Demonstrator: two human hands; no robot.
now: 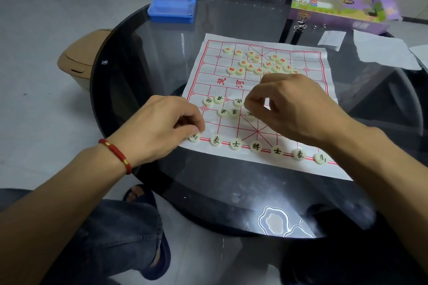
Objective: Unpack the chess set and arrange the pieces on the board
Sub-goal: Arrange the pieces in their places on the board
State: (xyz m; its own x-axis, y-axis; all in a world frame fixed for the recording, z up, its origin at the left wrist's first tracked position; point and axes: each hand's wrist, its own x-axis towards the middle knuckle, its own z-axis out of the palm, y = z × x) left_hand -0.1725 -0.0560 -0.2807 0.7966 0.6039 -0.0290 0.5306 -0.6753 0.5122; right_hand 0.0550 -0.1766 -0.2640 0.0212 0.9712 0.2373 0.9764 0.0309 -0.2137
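Seven black-marked pieces [255, 146] line the board [259, 104]'s near edge; the left hand [166, 122]'s grip pinches the half-hidden corner piece [194, 137]. The right hand [291, 104] curls mid-board, contents unclear.

- The only view comes from the person's head and looks forward and down, close above the board [254, 104].
- Beyond the board lies the table's far edge.

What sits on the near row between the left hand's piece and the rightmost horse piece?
Head view: five pieces lie in line between the left hand and the rightmost horse piece.
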